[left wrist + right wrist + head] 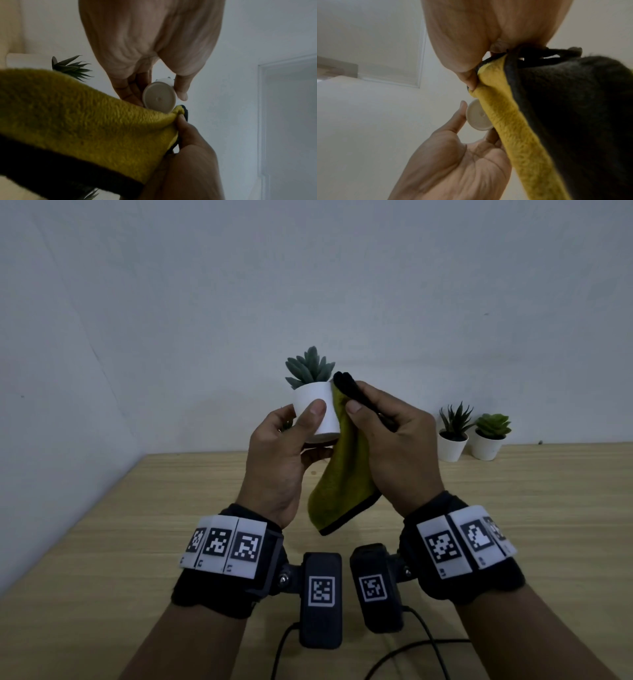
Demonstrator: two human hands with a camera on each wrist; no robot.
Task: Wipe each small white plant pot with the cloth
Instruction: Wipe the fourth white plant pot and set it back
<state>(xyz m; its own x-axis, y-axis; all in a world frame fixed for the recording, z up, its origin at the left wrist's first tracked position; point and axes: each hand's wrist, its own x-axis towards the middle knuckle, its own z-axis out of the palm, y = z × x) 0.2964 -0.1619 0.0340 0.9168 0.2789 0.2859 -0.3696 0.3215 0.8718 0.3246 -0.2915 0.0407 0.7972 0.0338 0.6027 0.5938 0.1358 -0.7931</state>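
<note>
My left hand (291,436) holds a small white pot (317,412) with a grey-green succulent up above the table, thumb on its front and fingers behind. From below, the left wrist view shows the pot's round base (159,99) between thumb and fingers. My right hand (383,433) pinches a yellow cloth with a black edge (342,481) and presses it against the pot's right side. The cloth hangs down below both hands. In the right wrist view the cloth (508,119) covers part of the pot's base (476,116).
Two more small white pots with green plants (452,436) (489,438) stand at the back right of the wooden table (137,525), against the wall. A pale wall closes the left side. Black cables run near the table's front edge.
</note>
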